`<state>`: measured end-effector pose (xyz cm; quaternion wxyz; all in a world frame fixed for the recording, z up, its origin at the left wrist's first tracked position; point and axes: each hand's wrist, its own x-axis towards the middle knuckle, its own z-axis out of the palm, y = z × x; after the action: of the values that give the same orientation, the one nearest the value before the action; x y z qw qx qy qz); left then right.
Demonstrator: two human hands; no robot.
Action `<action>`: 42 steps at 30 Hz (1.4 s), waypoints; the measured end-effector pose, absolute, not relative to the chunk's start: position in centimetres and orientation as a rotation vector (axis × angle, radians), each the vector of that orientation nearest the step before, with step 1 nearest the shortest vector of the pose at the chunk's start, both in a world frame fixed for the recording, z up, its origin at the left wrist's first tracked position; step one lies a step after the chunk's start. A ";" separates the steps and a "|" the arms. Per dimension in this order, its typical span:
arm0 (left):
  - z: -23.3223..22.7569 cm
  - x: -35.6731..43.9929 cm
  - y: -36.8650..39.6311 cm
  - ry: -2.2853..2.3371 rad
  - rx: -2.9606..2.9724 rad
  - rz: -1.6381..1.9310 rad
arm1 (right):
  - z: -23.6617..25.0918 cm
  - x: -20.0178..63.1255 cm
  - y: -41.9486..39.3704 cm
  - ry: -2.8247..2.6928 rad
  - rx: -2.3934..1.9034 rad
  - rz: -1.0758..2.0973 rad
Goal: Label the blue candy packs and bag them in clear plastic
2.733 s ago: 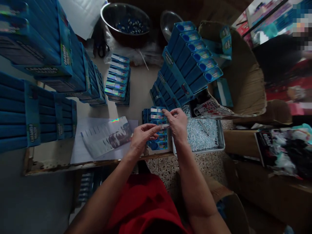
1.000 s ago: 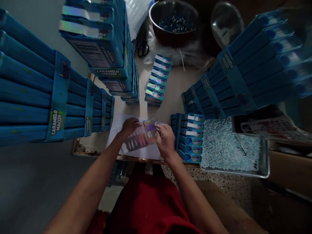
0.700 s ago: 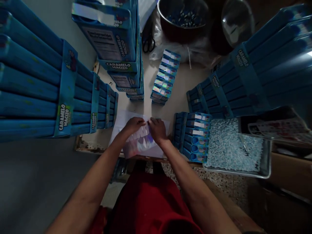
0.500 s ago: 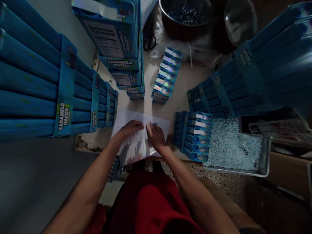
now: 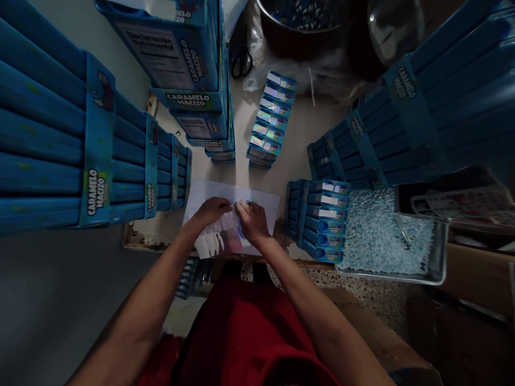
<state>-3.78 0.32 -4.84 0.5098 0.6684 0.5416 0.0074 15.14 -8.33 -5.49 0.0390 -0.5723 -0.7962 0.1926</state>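
A glossy sheet of stickers (image 5: 221,229), with pale rectangular strips and a rainbow sheen near its lower edge, lies over white paper (image 5: 267,202) on the table. My left hand (image 5: 214,211) has its fingers bent and closed at the sheet's upper left. Just beside it, my right hand (image 5: 253,222) is closed, thumb and fingertips pinched at the sheet's upper right. The fingertips nearly meet, and what lies exactly between them is too small to make out. To the right, a pack of blue boxes (image 5: 325,221) shows several ends, some with white stickers and some with round openings.
Tall stacks of blue candy boxes stand left (image 5: 129,161), at the back left (image 5: 189,99) and right (image 5: 374,134). A smaller stack (image 5: 271,115) stands mid-table. A metal tray (image 5: 440,257) holds pale blue pieces. Scissors (image 5: 242,63) and a pot (image 5: 298,40) are behind.
The sticker sheet's lower edge has drawn up and away from me, and its sheen has shifted. Both hands stay close together over it, with my fingers slightly repositioned.
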 end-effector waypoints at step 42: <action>-0.9 0.2 -3.6 1.722 1.627 0.457 | 7.0 19.5 -14.7 -0.572 -1.862 1.368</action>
<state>0.17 -3.56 -0.86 0.3563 0.6301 0.6668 0.1770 19.50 -14.71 7.02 0.3718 -0.7262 -0.2230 0.5335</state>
